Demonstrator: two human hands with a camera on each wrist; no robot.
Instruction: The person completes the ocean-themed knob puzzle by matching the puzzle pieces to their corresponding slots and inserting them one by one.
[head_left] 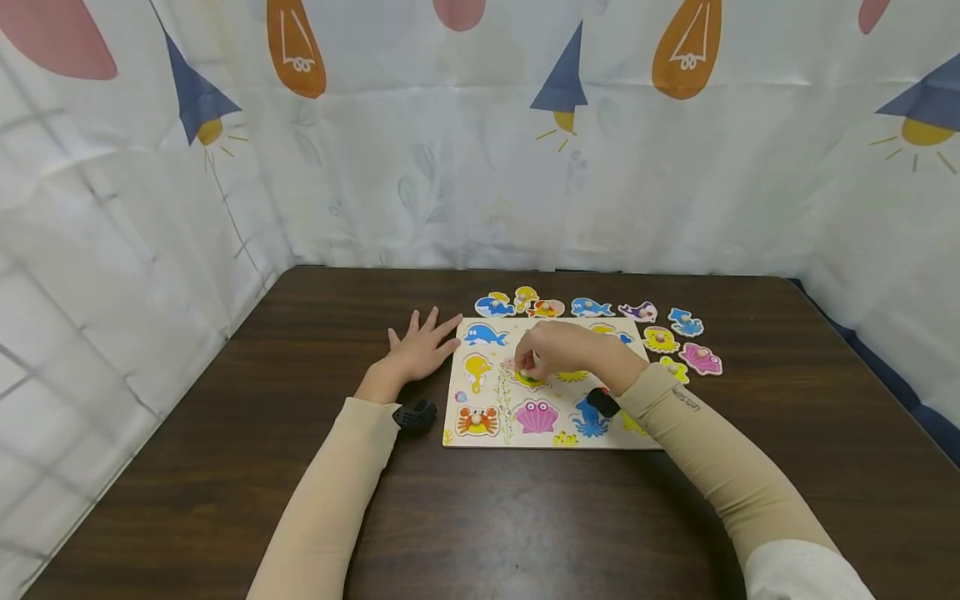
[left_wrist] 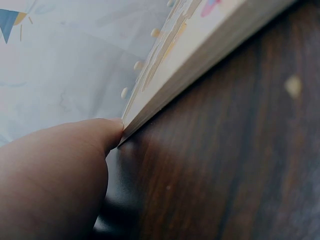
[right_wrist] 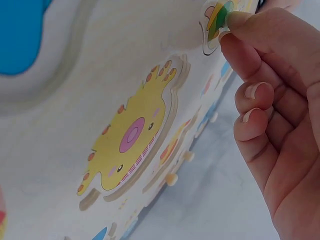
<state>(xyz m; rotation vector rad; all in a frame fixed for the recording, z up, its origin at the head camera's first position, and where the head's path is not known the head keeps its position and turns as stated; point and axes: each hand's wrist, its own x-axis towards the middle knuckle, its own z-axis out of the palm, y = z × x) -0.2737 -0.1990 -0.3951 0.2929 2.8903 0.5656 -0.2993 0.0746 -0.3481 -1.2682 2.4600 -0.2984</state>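
Observation:
A wooden peg puzzle board (head_left: 491, 442) with sea-animal pictures lies flat on the table. My right hand (head_left: 558, 348) is over its middle, thumb and fingertip pinching a green-and-yellow puzzle piece (right_wrist: 218, 21) at a recess; the head view shows only a sliver of that piece, and whether it is fully seated I cannot tell. My left hand (head_left: 420, 348) lies with fingers spread beside the board, fingertips touching its left edge. A crab piece (head_left: 477, 421) with a peg sits at the board's lower left. The right wrist view shows a yellow starfish-like picture (right_wrist: 127, 135) in a recess.
Along the board's far side lie loose pegged pieces, among them a blue whale (head_left: 494, 307), a blue fish (head_left: 592, 307) and a purple piece (head_left: 639, 312). Right of the board are a pink shell (head_left: 701, 359) and a yellow octopus (head_left: 661, 339). A patterned curtain (head_left: 480, 183) stands behind the table.

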